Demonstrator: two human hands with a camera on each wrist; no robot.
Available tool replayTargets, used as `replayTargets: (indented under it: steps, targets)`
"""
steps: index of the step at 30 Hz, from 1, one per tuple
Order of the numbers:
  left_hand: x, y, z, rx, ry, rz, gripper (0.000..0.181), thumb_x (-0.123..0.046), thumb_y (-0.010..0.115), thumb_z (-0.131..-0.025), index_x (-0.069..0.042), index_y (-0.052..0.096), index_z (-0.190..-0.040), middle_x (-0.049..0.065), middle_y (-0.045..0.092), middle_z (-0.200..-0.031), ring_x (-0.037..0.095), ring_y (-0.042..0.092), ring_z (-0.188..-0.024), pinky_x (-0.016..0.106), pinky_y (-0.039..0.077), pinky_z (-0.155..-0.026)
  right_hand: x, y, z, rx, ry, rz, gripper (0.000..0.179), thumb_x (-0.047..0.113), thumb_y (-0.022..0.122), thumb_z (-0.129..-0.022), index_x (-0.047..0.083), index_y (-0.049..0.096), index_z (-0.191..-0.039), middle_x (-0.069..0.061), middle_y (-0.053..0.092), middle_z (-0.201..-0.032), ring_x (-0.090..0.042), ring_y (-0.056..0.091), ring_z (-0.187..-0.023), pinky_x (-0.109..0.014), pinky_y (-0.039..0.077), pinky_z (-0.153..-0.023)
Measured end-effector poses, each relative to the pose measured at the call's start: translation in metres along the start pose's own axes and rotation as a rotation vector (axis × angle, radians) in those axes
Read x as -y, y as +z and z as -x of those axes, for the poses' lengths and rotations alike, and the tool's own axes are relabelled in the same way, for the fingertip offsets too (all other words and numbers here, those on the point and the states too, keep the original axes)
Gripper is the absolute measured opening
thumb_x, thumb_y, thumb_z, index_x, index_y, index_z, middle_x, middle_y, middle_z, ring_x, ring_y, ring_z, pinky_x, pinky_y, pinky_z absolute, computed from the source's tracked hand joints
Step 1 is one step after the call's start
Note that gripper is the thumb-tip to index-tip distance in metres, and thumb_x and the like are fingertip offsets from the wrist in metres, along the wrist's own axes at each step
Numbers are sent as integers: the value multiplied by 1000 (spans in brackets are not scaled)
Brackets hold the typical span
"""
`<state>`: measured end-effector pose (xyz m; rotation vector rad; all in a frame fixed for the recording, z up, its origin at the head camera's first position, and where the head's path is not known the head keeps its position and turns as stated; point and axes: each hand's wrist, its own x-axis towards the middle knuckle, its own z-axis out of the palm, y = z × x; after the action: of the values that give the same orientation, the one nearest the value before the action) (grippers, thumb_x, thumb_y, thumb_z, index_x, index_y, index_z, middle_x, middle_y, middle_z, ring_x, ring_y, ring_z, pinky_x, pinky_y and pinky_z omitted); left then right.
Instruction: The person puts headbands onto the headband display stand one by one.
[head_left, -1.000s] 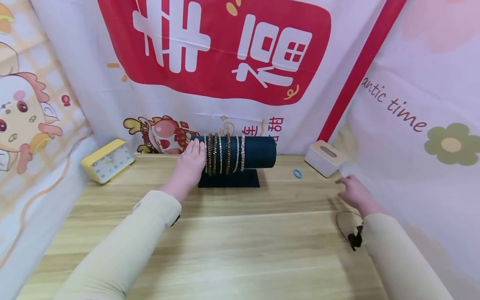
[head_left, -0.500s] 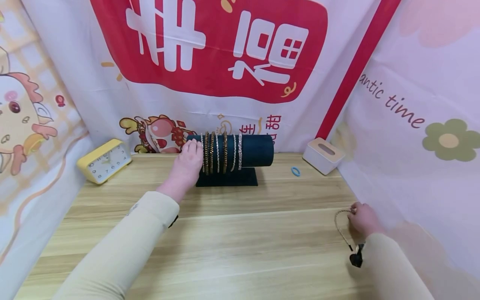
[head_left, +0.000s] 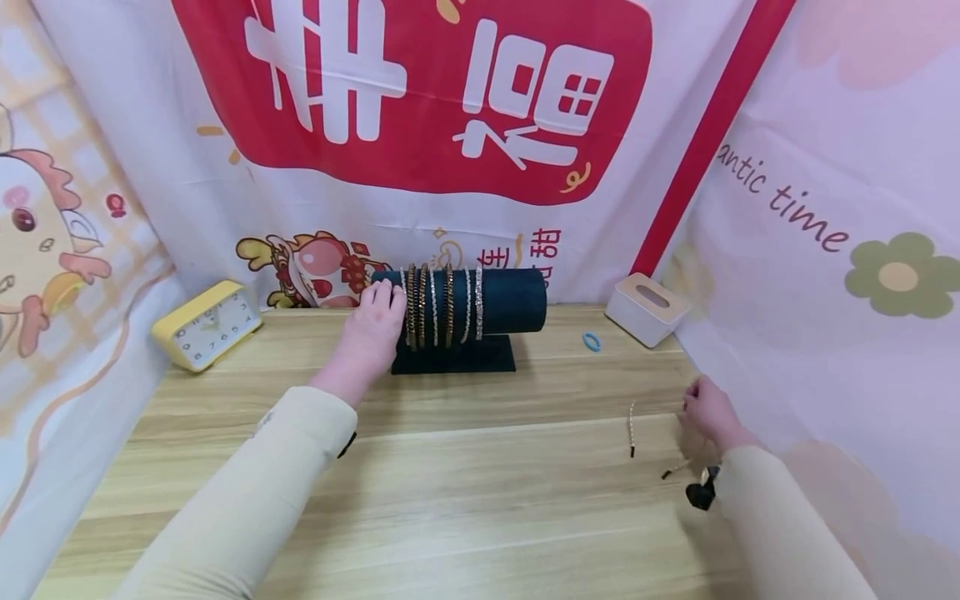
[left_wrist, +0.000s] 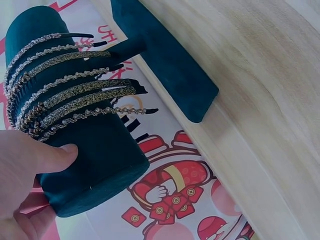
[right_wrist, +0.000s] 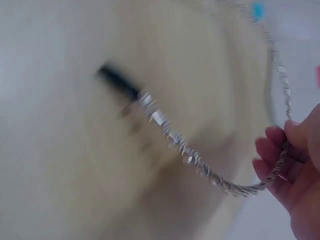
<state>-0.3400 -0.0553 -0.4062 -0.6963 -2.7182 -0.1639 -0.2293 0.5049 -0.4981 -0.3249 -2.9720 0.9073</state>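
A dark teal cylinder headband stand [head_left: 517, 302] stands at the back of the table, with several beaded and chain-like headbands [head_left: 448, 307] around it. My left hand [head_left: 369, 329] grips the cylinder's left end. In the left wrist view its thumb [left_wrist: 59, 156] lies on the cylinder's surface and other fingers go around the far side. On the right, my right hand [head_left: 711, 410] holds a sparkling, silvery headband [right_wrist: 200, 167] between thumb and fingers. One black-tipped end of this headband [head_left: 632, 427] points toward the table's front. The right wrist view is blurred.
A yellow alarm clock [head_left: 208, 325] stands at the back left. At the back right are a white tissue box [head_left: 647, 310] with a wooden top and a small blue ring [head_left: 592, 342]. Printed cloth walls [head_left: 795, 317] close in the table's back and sides.
My right hand came down from near the tissue box to the headband, then rose slightly. The headband has turned, its ends now toward the front. My left hand stays on the stand.
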Motion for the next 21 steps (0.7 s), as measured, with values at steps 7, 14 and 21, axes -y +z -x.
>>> replayTargets:
  steps: [7,14,21]
  targets:
    - [0,2,1,-9,-11,-10,62,2,71,-86,8,40,-139,32,34,-143,47,33,-133,54,53,-88,83,-37,-25,21,75,-499,33,-3,43,-101,-26,44,-126,0,62,-79,-6,61,-68,-23,56,-68]
    - [0,4,2,-14,-25,-19,53,7,65,-89,8,42,-137,32,35,-143,47,33,-132,54,52,-88,143,-55,-37,254,135,-879,32,6,42,-105,6,69,-88,2,59,-75,-7,55,-66,-22,53,-69]
    - [-4,2,0,-19,-23,-22,48,11,57,-92,9,43,-137,33,35,-143,47,34,-132,53,52,-89,201,-40,-48,262,223,-1090,27,7,49,-103,7,70,-87,-2,64,-78,-12,57,-69,-23,53,-68]
